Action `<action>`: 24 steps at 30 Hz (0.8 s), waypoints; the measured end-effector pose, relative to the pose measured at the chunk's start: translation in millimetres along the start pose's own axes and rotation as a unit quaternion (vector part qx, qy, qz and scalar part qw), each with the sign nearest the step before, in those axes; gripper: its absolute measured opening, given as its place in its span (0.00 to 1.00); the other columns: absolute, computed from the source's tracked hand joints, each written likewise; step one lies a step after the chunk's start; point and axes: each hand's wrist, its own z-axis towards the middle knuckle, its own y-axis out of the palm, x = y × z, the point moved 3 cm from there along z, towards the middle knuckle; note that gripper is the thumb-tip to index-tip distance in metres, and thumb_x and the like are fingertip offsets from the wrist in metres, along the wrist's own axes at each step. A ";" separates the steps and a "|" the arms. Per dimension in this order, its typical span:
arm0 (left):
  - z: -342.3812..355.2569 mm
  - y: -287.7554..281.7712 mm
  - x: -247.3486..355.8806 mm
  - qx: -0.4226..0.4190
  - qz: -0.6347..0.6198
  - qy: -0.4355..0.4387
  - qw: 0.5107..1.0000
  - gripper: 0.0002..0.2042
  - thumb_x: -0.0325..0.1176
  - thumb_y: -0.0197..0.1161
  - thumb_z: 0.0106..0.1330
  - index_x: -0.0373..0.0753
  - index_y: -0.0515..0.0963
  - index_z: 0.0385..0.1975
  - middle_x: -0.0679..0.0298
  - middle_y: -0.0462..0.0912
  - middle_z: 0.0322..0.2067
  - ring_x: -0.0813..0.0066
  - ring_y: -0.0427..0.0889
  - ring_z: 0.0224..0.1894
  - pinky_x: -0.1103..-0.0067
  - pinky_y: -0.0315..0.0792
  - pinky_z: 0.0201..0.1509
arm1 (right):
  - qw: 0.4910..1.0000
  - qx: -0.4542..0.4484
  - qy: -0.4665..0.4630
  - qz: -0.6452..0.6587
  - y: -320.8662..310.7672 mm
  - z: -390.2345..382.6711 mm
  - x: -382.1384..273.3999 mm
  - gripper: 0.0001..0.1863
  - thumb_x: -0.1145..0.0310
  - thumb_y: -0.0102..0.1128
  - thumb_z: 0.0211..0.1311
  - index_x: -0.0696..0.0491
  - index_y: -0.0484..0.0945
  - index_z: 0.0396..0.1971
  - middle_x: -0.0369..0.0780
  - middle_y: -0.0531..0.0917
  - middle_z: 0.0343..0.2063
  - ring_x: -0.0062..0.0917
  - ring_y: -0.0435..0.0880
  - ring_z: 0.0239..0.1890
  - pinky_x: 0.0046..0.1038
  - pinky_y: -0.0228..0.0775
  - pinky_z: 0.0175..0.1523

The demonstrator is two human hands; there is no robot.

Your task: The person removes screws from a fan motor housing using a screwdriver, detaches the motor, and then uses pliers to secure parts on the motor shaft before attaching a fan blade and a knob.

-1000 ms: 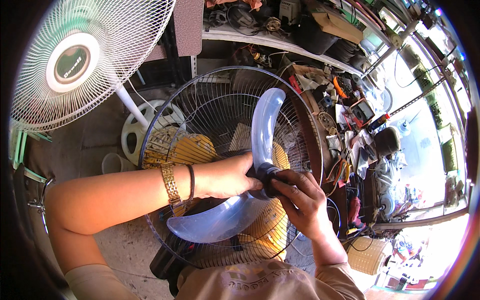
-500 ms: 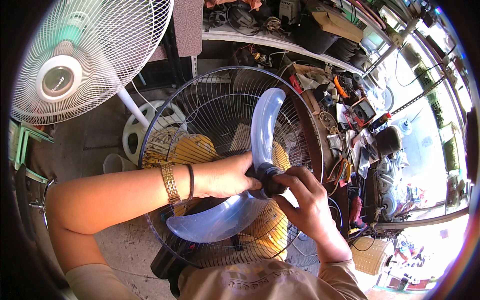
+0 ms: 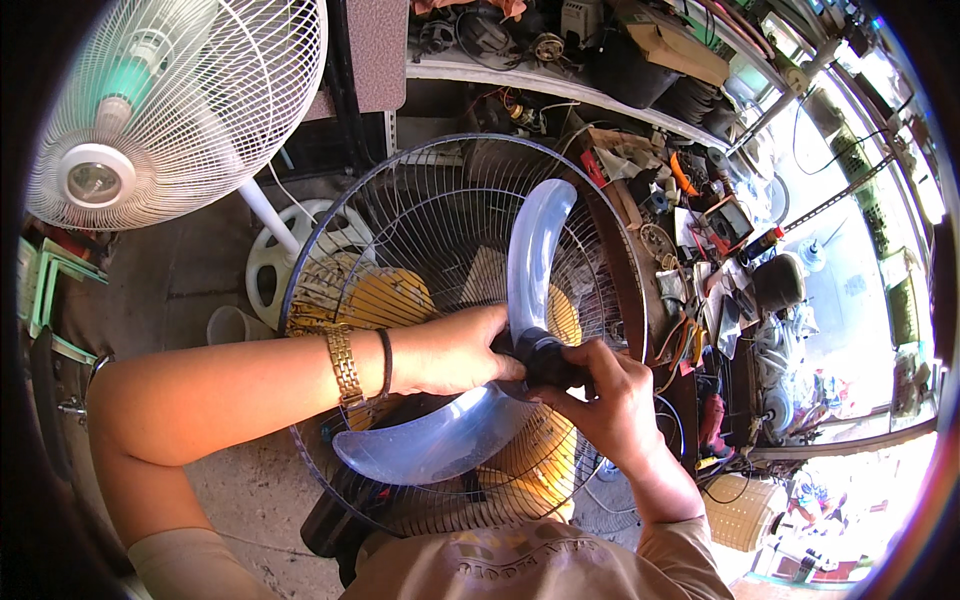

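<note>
A translucent bluish fan blade [image 3: 535,250] lies over a round wire fan guard [image 3: 345,200] in front of me. One blade points up and away, another toward the lower left. My left hand [image 3: 455,352] is closed on the blade's hub, its thumb against the hub's side; its other fingers are partly hidden behind it. At the hub's centre is a dark round knob [image 3: 548,362]. My right hand [image 3: 615,395] pinches this knob between thumb and fingers. A gold watch [image 3: 344,365] and a black band circle my left wrist.
A white pedestal fan [image 3: 95,175] stands at the far left. Beneath the guard are yellow patterned things [image 3: 390,295] and a white plastic stool [image 3: 265,265]. Tools and parts crowd the bench [image 3: 655,300] at right. A shelf [image 3: 560,80] with parts runs across the back.
My right hand has turned slightly around the knob, its fingers shifting their grip. The left hand stays nearly still on the hub. The white fan's head has swung, its centre now lower and farther left.
</note>
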 end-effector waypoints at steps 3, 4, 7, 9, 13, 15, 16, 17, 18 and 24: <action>0.5 -0.5 0.1 0.000 -0.004 -0.008 1.000 0.20 0.22 0.59 0.63 0.33 0.68 0.55 0.58 0.76 0.49 0.70 0.73 0.55 0.74 0.66 0.62 | 0.999 -0.019 -0.034 -0.011 -3.2 -0.7 -4.5 0.20 0.70 0.74 0.41 0.56 0.77 0.37 0.41 0.81 0.30 0.32 0.83 0.27 0.31 0.76 0.33; 0.8 -0.5 0.0 -0.002 -0.014 -0.015 1.000 0.20 0.22 0.59 0.62 0.33 0.68 0.55 0.58 0.77 0.49 0.70 0.73 0.54 0.74 0.66 0.62 | 0.999 -0.027 -0.043 -0.016 -4.9 -1.3 -6.3 0.21 0.71 0.73 0.41 0.57 0.77 0.38 0.42 0.81 0.32 0.32 0.83 0.29 0.31 0.76 0.34; 2.2 -0.6 -4.6 0.002 -0.026 -0.017 1.000 0.19 0.21 0.59 0.62 0.33 0.69 0.54 0.59 0.77 0.48 0.71 0.74 0.54 0.74 0.66 0.62 | 0.994 -0.026 -0.101 -0.021 -10.6 1.7 -15.1 0.23 0.76 0.69 0.40 0.58 0.77 0.42 0.44 0.80 0.37 0.34 0.81 0.34 0.32 0.76 0.38; 2.0 -0.4 -4.3 0.004 -0.028 -0.018 0.999 0.19 0.21 0.59 0.62 0.33 0.69 0.54 0.59 0.77 0.47 0.71 0.74 0.53 0.75 0.66 0.61 | 0.993 -0.017 -0.115 -0.022 -12.5 2.6 -18.1 0.24 0.78 0.66 0.39 0.58 0.77 0.44 0.44 0.79 0.39 0.35 0.80 0.37 0.33 0.75 0.41; 0.9 -0.5 -4.4 0.003 -0.027 -0.023 0.999 0.20 0.21 0.59 0.62 0.33 0.68 0.54 0.59 0.77 0.48 0.72 0.74 0.53 0.75 0.67 0.61 | 0.989 -0.014 -0.143 -0.038 -10.8 3.1 -19.2 0.24 0.80 0.63 0.39 0.58 0.78 0.44 0.45 0.78 0.41 0.36 0.79 0.40 0.34 0.75 0.44; 1.3 0.1 -3.2 -0.001 -0.034 -0.016 0.999 0.20 0.21 0.59 0.62 0.33 0.68 0.55 0.59 0.77 0.48 0.72 0.74 0.53 0.75 0.67 0.61 | 0.984 -0.012 -0.171 -0.047 -9.0 2.2 -16.6 0.24 0.80 0.63 0.39 0.58 0.78 0.43 0.45 0.79 0.41 0.37 0.79 0.40 0.34 0.74 0.44; 0.9 0.6 -2.7 -0.003 -0.042 -0.010 0.999 0.20 0.21 0.59 0.62 0.33 0.68 0.55 0.59 0.77 0.48 0.72 0.74 0.53 0.75 0.67 0.61 | 0.983 -0.008 -0.178 -0.049 -7.9 1.5 -14.6 0.24 0.80 0.63 0.39 0.59 0.78 0.43 0.45 0.79 0.40 0.37 0.79 0.40 0.34 0.75 0.44; 0.0 0.9 -1.3 -0.004 -0.050 -0.005 0.999 0.20 0.22 0.59 0.63 0.33 0.68 0.55 0.59 0.77 0.48 0.72 0.74 0.53 0.75 0.67 0.61 | 0.982 -0.004 -0.185 -0.049 -7.0 1.2 -13.7 0.24 0.80 0.64 0.39 0.59 0.78 0.43 0.45 0.79 0.40 0.37 0.79 0.39 0.34 0.75 0.44; -0.4 0.6 -0.3 -0.001 -0.039 -0.008 0.999 0.20 0.22 0.59 0.63 0.33 0.68 0.55 0.59 0.77 0.48 0.72 0.74 0.53 0.75 0.67 0.61 | 0.987 0.000 -0.156 -0.044 -8.5 1.6 -15.4 0.23 0.80 0.64 0.40 0.59 0.78 0.43 0.45 0.79 0.39 0.37 0.79 0.39 0.34 0.75 0.43; -1.5 -0.2 -0.1 -0.001 -0.022 -0.022 1.000 0.20 0.22 0.60 0.63 0.33 0.68 0.55 0.59 0.77 0.48 0.72 0.74 0.53 0.75 0.67 0.61 | 0.996 -0.012 -0.089 -0.021 -6.8 -2.1 -13.2 0.23 0.79 0.66 0.40 0.56 0.78 0.43 0.43 0.78 0.41 0.37 0.78 0.42 0.33 0.75 0.44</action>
